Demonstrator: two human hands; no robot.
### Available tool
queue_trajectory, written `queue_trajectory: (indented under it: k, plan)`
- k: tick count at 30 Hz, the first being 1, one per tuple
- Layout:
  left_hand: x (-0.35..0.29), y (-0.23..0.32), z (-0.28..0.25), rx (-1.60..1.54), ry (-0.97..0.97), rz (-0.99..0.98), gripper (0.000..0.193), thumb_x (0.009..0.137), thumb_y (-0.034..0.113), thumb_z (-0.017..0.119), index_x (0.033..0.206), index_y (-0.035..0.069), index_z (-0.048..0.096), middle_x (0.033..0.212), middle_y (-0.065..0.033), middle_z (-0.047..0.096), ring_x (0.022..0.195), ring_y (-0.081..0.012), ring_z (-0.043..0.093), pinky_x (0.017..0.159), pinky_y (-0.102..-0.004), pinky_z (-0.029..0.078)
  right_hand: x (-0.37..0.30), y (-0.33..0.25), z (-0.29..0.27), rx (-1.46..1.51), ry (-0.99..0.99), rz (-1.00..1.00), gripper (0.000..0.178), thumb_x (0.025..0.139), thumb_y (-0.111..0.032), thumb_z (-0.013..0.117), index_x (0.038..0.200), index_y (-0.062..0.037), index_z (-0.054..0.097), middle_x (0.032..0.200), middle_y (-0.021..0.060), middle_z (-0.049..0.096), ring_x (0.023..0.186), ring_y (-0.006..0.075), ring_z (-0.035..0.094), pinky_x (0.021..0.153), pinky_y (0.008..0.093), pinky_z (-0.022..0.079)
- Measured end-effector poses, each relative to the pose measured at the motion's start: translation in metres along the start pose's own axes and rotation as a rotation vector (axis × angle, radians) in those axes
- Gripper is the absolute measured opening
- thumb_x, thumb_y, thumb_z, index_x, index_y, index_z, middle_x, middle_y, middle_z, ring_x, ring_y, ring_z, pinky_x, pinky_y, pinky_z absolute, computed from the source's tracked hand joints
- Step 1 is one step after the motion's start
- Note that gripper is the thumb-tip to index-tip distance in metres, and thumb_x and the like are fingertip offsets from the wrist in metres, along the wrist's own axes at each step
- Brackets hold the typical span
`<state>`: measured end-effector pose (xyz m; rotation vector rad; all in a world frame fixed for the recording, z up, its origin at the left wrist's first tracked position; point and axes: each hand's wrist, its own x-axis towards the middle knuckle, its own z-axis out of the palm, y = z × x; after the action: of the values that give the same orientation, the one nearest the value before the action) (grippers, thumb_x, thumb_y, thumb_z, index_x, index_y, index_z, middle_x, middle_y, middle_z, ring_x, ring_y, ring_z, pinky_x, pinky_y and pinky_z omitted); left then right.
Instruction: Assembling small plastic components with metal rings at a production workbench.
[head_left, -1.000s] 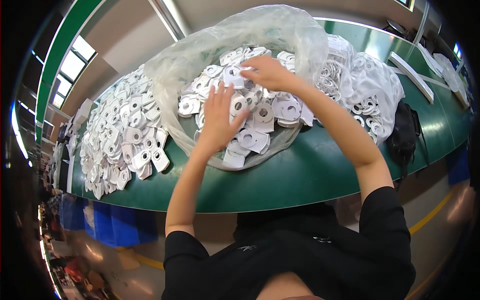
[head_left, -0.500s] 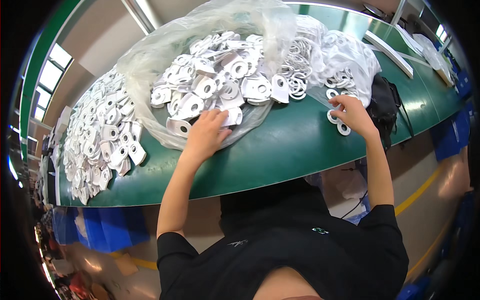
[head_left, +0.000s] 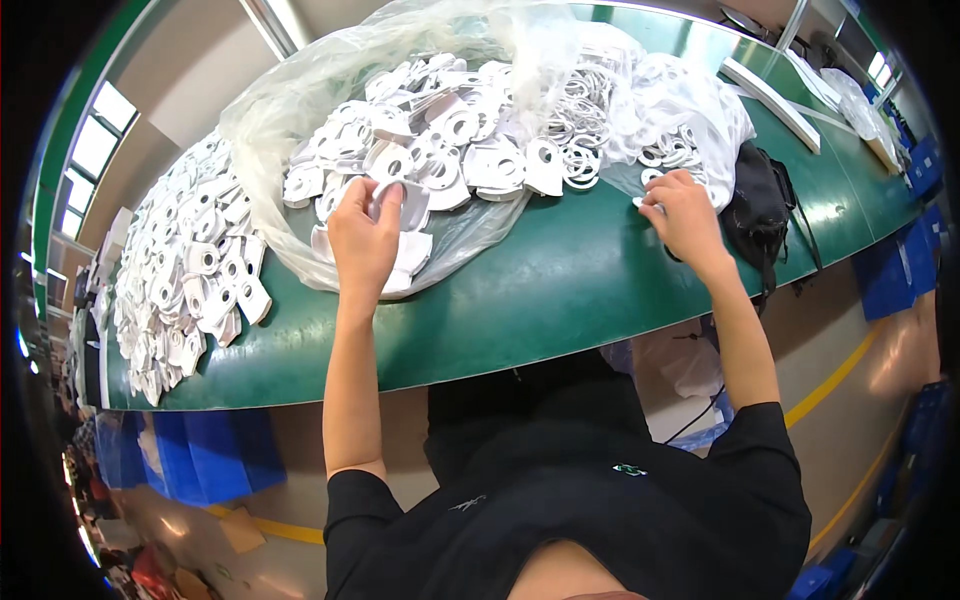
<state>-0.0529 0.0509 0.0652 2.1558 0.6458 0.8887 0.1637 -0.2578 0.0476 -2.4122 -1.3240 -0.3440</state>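
My left hand [head_left: 365, 235] grips a flat white plastic part with a round hole [head_left: 392, 200] at the near edge of a heap of such parts [head_left: 450, 150]. The heap lies in an open clear plastic bag [head_left: 300, 110] on the green table [head_left: 560, 290]. My right hand [head_left: 685, 215] rests on the table further right, fingers curled over a small white ring [head_left: 645, 203] beside a pile of white rings [head_left: 650, 110]. What the curled fingers enclose is partly hidden.
A second spread of white parts [head_left: 190, 270] covers the table's left end. A black bag [head_left: 760, 215] hangs at the table edge by my right wrist. White strips [head_left: 770, 90] lie at the far right. Blue bins [head_left: 190, 460] stand under the table.
My right hand has come down from the heap to the table at the right by the rings. My left hand has stayed at the heap's near edge, now closed on a part.
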Motion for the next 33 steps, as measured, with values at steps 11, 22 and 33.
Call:
queue_trajectory:
  k: [11, 22, 33]
  plan:
    - [0.001, 0.009, 0.065, -1.716, -0.570, -0.729, 0.035, 0.095, 0.037, 0.047, 0.098, 0.003, 0.053, 0.122, -0.0207, 0.055, 0.110, -0.0372, 0.057, 0.094, -0.0562, 0.046, 0.087, -0.104, 0.034, 0.580, 0.331, -0.500, 0.012, 0.078, -0.012, 0.070, 0.088, -0.0047, 0.068, 0.100, 0.0066, 0.065, 0.098, 0.0253, 0.059, 0.084, 0.0339, 0.046]
    - [-0.019, 0.010, 0.074, -1.200, -0.632, -0.622, 0.037, 0.102, 0.028, 0.033, 0.132, 0.006, 0.036, 0.115, -0.0171, 0.060, 0.093, -0.0281, 0.066, 0.066, -0.0329, 0.055, 0.098, -0.054, 0.054, 0.594, 0.203, -0.200, 0.043, 0.076, -0.018, 0.075, 0.116, -0.0051, 0.062, 0.116, 0.0096, 0.062, 0.108, 0.0248, 0.055, 0.092, 0.0336, 0.043]
    - [-0.028, 0.007, 0.086, -1.198, -0.923, -0.672, 0.039, 0.092, 0.020, 0.058, 0.125, 0.008, 0.041, 0.113, -0.0164, 0.061, 0.091, -0.0245, 0.067, 0.062, -0.0276, 0.056, 0.111, -0.070, 0.060, 0.875, 0.211, 0.152, 0.070, 0.075, -0.028, 0.079, 0.134, -0.0070, 0.048, 0.133, 0.0101, 0.051, 0.126, 0.0210, 0.043, 0.099, 0.0399, 0.042]
